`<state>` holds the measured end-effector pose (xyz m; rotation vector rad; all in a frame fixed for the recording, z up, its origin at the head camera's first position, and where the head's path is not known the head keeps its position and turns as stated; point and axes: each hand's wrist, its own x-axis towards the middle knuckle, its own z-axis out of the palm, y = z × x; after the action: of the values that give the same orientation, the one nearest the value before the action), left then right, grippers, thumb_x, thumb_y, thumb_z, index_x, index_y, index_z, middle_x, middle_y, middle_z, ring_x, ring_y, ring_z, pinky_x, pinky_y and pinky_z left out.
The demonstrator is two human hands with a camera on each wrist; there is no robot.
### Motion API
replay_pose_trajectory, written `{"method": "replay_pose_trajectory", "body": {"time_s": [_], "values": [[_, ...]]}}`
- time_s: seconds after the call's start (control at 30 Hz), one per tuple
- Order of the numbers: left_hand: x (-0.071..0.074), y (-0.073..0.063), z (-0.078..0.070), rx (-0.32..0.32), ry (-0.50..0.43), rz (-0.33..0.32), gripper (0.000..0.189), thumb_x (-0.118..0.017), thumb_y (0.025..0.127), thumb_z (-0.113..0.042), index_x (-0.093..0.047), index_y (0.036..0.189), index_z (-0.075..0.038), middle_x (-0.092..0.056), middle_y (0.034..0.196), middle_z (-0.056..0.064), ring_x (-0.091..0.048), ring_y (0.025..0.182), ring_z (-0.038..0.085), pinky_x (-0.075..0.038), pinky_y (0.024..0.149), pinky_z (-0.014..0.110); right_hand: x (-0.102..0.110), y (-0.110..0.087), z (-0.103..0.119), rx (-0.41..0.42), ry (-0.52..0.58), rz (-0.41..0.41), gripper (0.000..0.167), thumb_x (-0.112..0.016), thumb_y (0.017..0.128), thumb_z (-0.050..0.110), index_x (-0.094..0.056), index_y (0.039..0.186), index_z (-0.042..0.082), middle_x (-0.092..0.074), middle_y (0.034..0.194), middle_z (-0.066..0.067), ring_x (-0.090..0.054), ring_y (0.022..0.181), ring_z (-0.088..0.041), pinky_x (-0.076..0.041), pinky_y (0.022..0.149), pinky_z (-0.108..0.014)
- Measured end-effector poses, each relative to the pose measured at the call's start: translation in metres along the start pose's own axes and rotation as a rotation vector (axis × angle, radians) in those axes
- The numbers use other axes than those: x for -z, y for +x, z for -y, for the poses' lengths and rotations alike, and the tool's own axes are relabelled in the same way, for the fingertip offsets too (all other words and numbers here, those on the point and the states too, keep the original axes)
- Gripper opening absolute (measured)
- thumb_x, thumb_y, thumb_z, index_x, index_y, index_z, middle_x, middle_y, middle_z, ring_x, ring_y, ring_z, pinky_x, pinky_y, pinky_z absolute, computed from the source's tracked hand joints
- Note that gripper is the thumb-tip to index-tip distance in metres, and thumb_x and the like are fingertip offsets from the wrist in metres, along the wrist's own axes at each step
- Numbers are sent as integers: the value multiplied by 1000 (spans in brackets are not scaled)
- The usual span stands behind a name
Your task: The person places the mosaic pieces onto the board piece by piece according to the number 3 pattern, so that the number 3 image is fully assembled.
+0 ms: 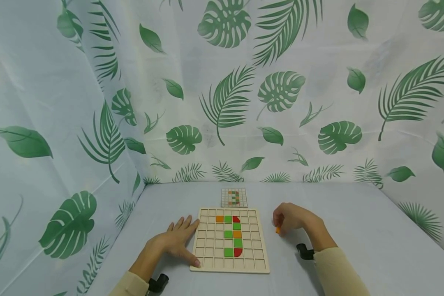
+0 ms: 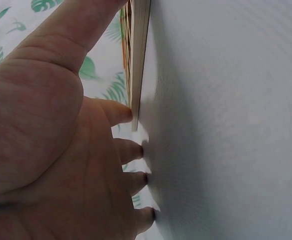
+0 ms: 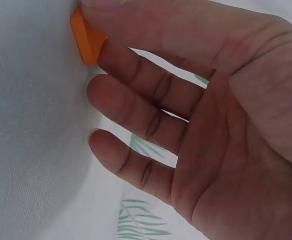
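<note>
A pale wooden grid board (image 1: 211,263) lies on the table, with several green, orange and red tiles in its cells forming a shape like a 3. My left hand (image 1: 177,240) is spread at the board's left side, thumb on the near left corner and index fingertip at the edge; in the left wrist view the other fingertips touch the tabletop. To the right of the board, my right hand (image 1: 292,218) pinches a small orange tile (image 3: 88,40) between thumb and fingers, close over the table. Its remaining fingers are bent loosely.
Behind the board lies a small pattern card (image 1: 225,199) printed with a grid and a similar coloured shape. A white cloth (image 1: 355,230) covers the table. Leaf-printed curtains (image 1: 237,156) stand at the back and sides. Each wrist wears a black camera mount (image 1: 305,251).
</note>
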<state>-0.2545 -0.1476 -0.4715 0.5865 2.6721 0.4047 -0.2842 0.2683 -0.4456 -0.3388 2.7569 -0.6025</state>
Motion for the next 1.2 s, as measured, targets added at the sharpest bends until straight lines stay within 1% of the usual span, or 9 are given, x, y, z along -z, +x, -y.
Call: {"method": "replay_pose_trajectory", "body": {"time_s": [0.2, 0.43, 0.5, 0.57, 0.67, 0.73, 0.93, 1.07, 1.2], "values": [[0, 0, 0, -3, -2, 0, 137, -88, 64, -72, -20, 168, -15, -10, 175, 19, -5, 162, 43, -9, 128, 66, -2, 2, 1, 16, 11, 10, 28, -87, 71, -6, -69, 79, 14, -65, 77, 1, -57, 73, -17, -46, 66, -32], [-1, 2, 1, 3, 4, 0, 137, -88, 64, -73, -21, 167, -15, -11, 175, 19, -6, 162, 43, -10, 128, 66, -3, 2, 2, 37, 39, 12, 29, -87, 71, -6, -67, 78, 13, -63, 76, 0, -56, 72, -18, -43, 63, -32], [-1, 2, 1, 4, 8, 1, 136, -87, 64, -73, -21, 168, -15, -11, 175, 19, -6, 162, 42, -10, 128, 67, -2, 3, 3, 59, 60, 16, 28, -86, 73, -6, -67, 79, 13, -62, 75, 0, -55, 71, -17, -43, 61, -31], [-1, 2, 1, 5, 6, 3, 136, -87, 64, -73, -20, 168, -15, -11, 175, 18, -6, 162, 42, -10, 128, 67, 0, 4, 5, 108, 81, 10, 25, -84, 75, -6, -67, 79, 13, -62, 73, 1, -55, 69, -16, -43, 60, -30], [-1, 2, 1, 5, -1, 3, 137, -88, 64, -72, -20, 168, -15, -10, 175, 18, -5, 162, 42, -10, 128, 67, 3, 7, 9, 193, 108, -19, 22, -81, 78, -7, -69, 82, 12, -60, 72, 1, -54, 68, -15, -44, 58, -29], [-1, 1, 1, 4, -4, 4, 137, -88, 64, -72, -20, 168, -15, -10, 175, 19, -5, 162, 43, -10, 128, 67, 4, 8, 14, 228, 120, -43, 19, -80, 80, -5, -70, 84, 11, -61, 73, 2, -54, 70, -15, -45, 60, -29], [-1, 1, 0, 4, 1, 7, 137, -88, 64, -73, -20, 168, -15, -10, 175, 18, -5, 162, 42, -10, 128, 67, 1, 11, 26, 239, 147, -110, 11, -81, 86, 2, -76, 92, 11, -66, 77, 4, -56, 76, -15, -49, 65, -27], [-2, 1, 1, 7, 4, 5, 137, -88, 64, -73, -20, 168, -15, -10, 175, 18, -5, 162, 42, -10, 128, 66, -1, 12, 33, 290, 160, -157, 11, -81, 88, 3, -77, 96, 8, -69, 81, 2, -58, 77, -16, -51, 66, -27], [-2, 1, 1, 8, 7, 3, 137, -88, 64, -73, -20, 168, -15, -11, 175, 18, -6, 162, 42, -11, 128, 67, -1, 13, 38, 340, 157, -184, 10, -79, 90, 5, -77, 97, 10, -69, 83, 2, -57, 76, -15, -51, 65, -26]]}}
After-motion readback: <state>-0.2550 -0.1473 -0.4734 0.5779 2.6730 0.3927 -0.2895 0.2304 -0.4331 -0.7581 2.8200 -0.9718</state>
